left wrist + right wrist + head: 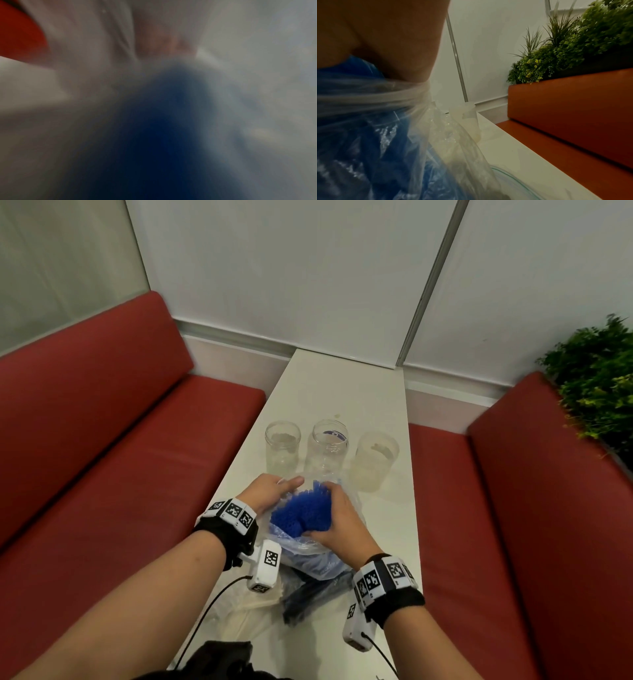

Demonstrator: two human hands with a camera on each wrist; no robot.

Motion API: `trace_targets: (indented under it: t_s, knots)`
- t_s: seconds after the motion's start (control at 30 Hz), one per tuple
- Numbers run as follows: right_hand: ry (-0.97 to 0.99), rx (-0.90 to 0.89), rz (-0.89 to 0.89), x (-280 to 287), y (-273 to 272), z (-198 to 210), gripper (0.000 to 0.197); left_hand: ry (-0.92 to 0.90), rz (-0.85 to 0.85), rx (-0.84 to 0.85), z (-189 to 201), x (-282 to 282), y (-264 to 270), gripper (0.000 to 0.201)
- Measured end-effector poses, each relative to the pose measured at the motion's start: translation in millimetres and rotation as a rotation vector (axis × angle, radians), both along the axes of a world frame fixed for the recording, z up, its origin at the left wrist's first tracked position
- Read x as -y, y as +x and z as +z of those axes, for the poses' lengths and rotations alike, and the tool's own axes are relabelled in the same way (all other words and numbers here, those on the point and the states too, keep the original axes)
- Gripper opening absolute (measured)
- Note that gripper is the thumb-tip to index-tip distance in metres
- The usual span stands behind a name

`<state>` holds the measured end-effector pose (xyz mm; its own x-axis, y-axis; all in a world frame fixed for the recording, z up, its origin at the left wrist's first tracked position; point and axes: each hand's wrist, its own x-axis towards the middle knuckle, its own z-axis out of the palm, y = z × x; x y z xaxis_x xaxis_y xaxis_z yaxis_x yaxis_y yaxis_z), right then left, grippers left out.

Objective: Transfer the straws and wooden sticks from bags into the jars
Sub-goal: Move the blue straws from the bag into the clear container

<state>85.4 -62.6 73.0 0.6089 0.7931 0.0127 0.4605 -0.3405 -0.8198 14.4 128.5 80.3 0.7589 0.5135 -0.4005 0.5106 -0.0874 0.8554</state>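
Observation:
A bundle of blue straws (301, 513) stands end-up in a clear plastic bag (310, 546) on the white table (342, 392). My right hand (337, 518) curls round the bundle from the right. My left hand (275, 491) holds the bag at the bundle's left side, thumb laid along the top and fingers hidden behind the plastic. Just beyond stand three clear jars with nothing in them: left (282, 445), middle (329, 445) and a frosted one on the right (376, 460). The left wrist view is a blur of plastic and blue straws (163, 121). The right wrist view shows my palm (385, 33) above the bag (440, 135).
A second bag of dark straws (308, 594) lies near me, with a pale bag (253, 607) beside it. Red benches (120, 440) flank the narrow table. A green plant (596, 392) sits behind the right bench. A cable (209, 607) trails from my left wrist.

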Motion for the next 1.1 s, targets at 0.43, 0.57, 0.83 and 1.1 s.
trace_targets:
  t_s: [0.43, 0.57, 0.83, 1.1]
  knots:
    - [0.276, -0.504, -0.175, 0, -11, -15, 0.065, -0.51, -0.212, -0.157, 10, 2, -35, 0.072]
    - [0.122, -0.255, -0.158, -3, -3, -4, 0.041, -0.044, 0.032, 0.058, 18, 6, -25, 0.048]
    - [0.225, -0.226, -0.301, -2, -10, 7, 0.027, 0.098, 0.056, 0.388, 11, 34, -5, 0.031]
    - [0.354, -0.288, -0.302, 2, 3, 25, 0.024, 0.152, 0.298, 0.307, -5, 26, 3, 0.029]
